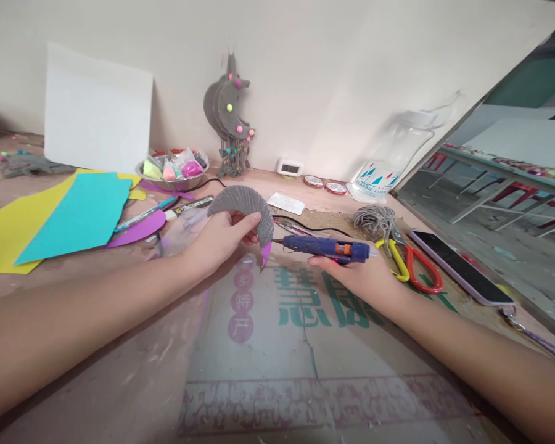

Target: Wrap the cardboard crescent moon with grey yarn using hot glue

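My left hand (217, 237) holds a crescent shape (250, 209) wrapped in grey yarn, its purple tip showing at the lower end. My right hand (361, 274) grips a blue glue gun (328, 248) lying sideways, its nozzle pointing left toward the crescent's purple tip. Both hands hover just above a printed sheet (305, 345) with green characters on the table.
A bundle of grey yarn (374, 219), red and yellow scissors (416, 265) and a phone (460, 265) lie to the right. Yellow, teal and purple sheets (69, 216), a pen and a metal bowl of pompoms (173, 169) sit left. Finished grey moons (231, 111) lean on the wall.
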Demonstrator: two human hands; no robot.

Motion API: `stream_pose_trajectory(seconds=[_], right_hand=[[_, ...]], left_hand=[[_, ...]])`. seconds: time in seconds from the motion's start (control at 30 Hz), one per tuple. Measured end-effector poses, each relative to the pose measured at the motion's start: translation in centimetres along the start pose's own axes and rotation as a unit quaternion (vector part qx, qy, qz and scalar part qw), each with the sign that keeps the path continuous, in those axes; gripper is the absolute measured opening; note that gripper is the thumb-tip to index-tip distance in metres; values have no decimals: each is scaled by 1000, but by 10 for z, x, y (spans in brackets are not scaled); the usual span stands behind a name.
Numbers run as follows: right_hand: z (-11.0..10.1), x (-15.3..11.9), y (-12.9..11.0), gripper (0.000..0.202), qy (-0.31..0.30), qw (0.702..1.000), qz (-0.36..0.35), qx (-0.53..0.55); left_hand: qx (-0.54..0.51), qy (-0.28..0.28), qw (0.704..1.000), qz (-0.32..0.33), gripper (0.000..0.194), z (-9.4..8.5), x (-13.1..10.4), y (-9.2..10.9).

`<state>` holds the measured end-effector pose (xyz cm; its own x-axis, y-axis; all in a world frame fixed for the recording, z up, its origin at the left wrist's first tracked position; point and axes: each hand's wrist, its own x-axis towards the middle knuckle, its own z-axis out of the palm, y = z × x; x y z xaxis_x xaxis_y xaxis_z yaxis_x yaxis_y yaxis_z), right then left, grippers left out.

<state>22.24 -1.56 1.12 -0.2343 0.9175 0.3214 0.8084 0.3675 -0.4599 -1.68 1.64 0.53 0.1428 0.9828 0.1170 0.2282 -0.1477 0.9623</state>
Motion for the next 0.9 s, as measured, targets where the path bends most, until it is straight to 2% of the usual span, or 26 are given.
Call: stream_pose_trajectory(seconds=[0.2, 0.33, 0.47, 0.6, 0.77, 0.9], right_hand=[[4, 0, 3, 37, 3, 1000, 8, 28], [5, 2, 0, 36, -2, 994, 22, 103], [-5, 7, -6, 23, 49, 992, 27, 113], [-21, 16, -6, 34, 53, 994, 15, 92], [-33, 48, 3, 31, 79, 990, 36, 115], [-25, 93, 18, 32, 41, 996, 38, 65]], left_hand=[[-21, 16, 999, -18, 30, 2, 0, -1], [-42, 4, 999, -23, 30, 1, 1, -1], [-59, 5, 998, -11, 30, 1, 2, -3], [-58, 6, 998, -14, 32, 1, 2, -1], [-30, 9, 999, -22, 34, 0, -1, 3], [-17, 9, 1000, -19, 36, 1, -2, 4]])
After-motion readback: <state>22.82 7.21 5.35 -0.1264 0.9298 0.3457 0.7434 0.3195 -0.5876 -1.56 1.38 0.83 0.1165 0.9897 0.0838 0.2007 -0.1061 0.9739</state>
